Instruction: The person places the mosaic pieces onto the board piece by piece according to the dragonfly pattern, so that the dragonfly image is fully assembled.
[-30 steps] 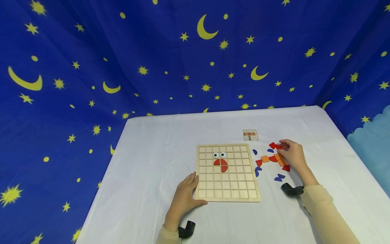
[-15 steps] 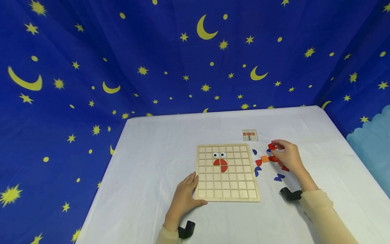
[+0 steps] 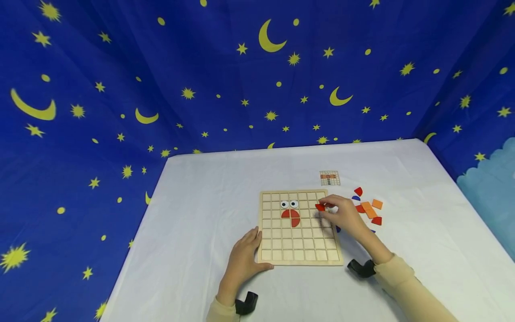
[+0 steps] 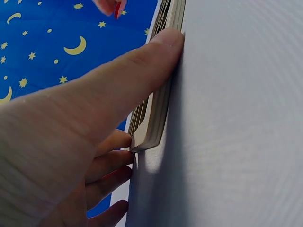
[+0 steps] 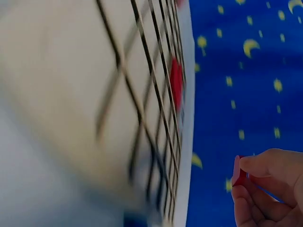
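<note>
A square wooden grid board (image 3: 301, 263) lies on the table. Near its top are two googly-eye pieces (image 3: 289, 204), and below them several red quarter-circle pieces (image 3: 295, 219). My left hand (image 3: 243, 257) rests at the board's near left corner, thumb along the front edge and fingers against the left side. In the left wrist view the thumb (image 4: 156, 52) touches the board's rim (image 4: 158, 111). My right hand (image 3: 342, 214) pinches a red piece (image 3: 320, 207) between thumb and fingertips, above the board's right part. That red piece (image 5: 238, 170) also shows in the right wrist view.
Right of the board lie loose red pieces (image 3: 358, 191), orange pieces (image 3: 368, 209) and blue half-circles (image 3: 356, 197), some hidden by my right hand. A small picture card (image 3: 330, 178) lies behind the board. A blue star-patterned curtain (image 3: 225, 80) hangs behind the white table (image 3: 193, 201).
My right hand has picked up a red piece from the loose pile and carried it left over the board. My left hand has stayed at the corner.
</note>
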Demonstrator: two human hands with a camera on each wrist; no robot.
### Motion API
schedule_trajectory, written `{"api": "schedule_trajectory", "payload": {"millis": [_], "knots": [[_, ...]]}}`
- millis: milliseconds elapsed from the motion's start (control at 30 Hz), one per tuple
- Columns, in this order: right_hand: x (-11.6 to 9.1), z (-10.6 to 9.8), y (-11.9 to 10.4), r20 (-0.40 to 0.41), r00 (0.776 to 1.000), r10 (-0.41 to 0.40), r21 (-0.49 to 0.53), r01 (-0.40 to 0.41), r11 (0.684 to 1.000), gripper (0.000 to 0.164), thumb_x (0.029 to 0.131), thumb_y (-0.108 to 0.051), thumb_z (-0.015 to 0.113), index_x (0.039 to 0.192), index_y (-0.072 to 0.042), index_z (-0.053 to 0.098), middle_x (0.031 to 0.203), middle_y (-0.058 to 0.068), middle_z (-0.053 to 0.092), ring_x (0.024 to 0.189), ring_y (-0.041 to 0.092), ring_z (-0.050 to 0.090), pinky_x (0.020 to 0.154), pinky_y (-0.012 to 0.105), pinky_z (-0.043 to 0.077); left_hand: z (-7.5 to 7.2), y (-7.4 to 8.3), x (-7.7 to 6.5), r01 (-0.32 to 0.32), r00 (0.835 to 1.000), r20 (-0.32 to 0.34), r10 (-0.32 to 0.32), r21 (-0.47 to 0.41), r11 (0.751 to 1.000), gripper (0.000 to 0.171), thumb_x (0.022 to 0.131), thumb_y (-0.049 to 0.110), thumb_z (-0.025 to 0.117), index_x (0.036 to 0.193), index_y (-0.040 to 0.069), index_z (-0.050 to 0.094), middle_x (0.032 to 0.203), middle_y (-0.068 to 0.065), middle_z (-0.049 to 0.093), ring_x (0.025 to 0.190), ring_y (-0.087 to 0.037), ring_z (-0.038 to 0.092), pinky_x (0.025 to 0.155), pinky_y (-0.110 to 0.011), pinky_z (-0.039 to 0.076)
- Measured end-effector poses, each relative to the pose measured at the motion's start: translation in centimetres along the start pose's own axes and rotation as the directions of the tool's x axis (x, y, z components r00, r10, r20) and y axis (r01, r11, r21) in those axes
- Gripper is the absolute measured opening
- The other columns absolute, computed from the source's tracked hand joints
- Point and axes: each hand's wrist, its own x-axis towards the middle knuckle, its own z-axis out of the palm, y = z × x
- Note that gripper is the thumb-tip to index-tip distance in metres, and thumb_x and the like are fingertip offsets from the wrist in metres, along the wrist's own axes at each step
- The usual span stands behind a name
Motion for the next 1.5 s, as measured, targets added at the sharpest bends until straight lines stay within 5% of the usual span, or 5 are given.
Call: {"api": "schedule_trajectory", "payload": {"millis": [400, 867, 1167, 1500], "knots": [[1.4, 5.8, -2.9, 0.242, 0.960, -0.145, 0.048, 0.137, 0.989, 0.023, 0.080, -0.001, 0.070, 0.103, 0.000, 0.069, 0.096, 0.010, 0.070, 0.086, 0.021, 0.066, 0.074, 0.030, 0.057, 0.0, 0.4, 0.1, -0.023, 0.999, -0.034, 0.023, 0.023, 0.999, 0.098, 0.063, 0.050, 0.082, 0.137, -0.003, 0.046, 0.147, -0.019, 0.042, 0.135, -0.033, 0.042, 0.106, -0.050, 0.039], [1.8, 7.3, -3.2, 0.286, 0.931, -0.229, -0.093, 0.265, 0.960, 0.005, 0.080, -0.003, 0.071, 0.085, -0.003, 0.072, 0.089, 0.006, 0.065, 0.082, 0.019, 0.062, 0.070, 0.028, 0.055, 0.9, 1.6, 0.3, 0.009, 0.992, -0.127, 0.002, 0.085, 0.996, 0.101, 0.057, 0.058, 0.083, 0.132, -0.004, 0.053, 0.141, -0.021, 0.049, 0.130, -0.035, 0.047, 0.104, -0.048, 0.042], [2.0, 3.7, -1.6, 0.129, 0.980, -0.153, -0.083, 0.164, 0.983, 0.013, 0.086, -0.006, 0.067, 0.096, 0.001, 0.070, 0.093, 0.009, 0.064, 0.083, 0.023, 0.063, 0.071, 0.037, 0.055, 1.2, 1.8, 1.8, 0.065, 0.978, -0.203, -0.036, 0.138, 0.988, 0.101, 0.054, 0.061, 0.082, 0.131, 0.001, 0.056, 0.136, -0.012, 0.056, 0.121, -0.027, 0.052, 0.091, -0.046, 0.047], [0.6, -1.2, 0.3, -0.078, 0.997, -0.029, -0.098, 0.022, 0.995, 0.017, 0.086, -0.007, 0.066, 0.100, 0.003, 0.069, 0.096, 0.014, 0.067, 0.085, 0.028, 0.063, 0.068, 0.044, 0.055, 1.1, 2.0, 6.5, 0.133, 0.971, -0.229, -0.073, 0.258, 0.957, 0.092, 0.058, 0.064, 0.079, 0.123, 0.001, 0.062, 0.125, -0.010, 0.063, 0.106, -0.026, 0.058, 0.079, -0.040, 0.048]]}}
